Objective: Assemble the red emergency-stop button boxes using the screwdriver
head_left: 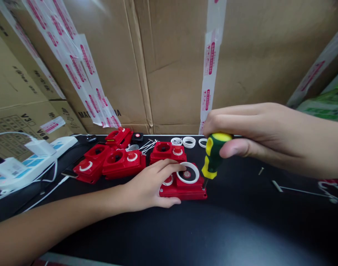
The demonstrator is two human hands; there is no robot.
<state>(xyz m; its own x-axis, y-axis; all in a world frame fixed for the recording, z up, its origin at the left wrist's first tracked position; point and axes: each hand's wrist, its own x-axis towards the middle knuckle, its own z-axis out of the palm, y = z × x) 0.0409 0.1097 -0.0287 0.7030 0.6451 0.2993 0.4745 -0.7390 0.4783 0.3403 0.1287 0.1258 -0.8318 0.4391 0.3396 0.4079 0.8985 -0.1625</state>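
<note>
L hand (149, 184) grasps red unit (185, 194), lower ctr of frame, long axis L–R; R hand (253, 129), up & right of it, clenches screwdriver (214, 159), tip down at unit's R end.

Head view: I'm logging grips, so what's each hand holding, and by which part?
Right hand: the screwdriver, by its handle. Left hand: the nearest red box, by its left end.
</note>
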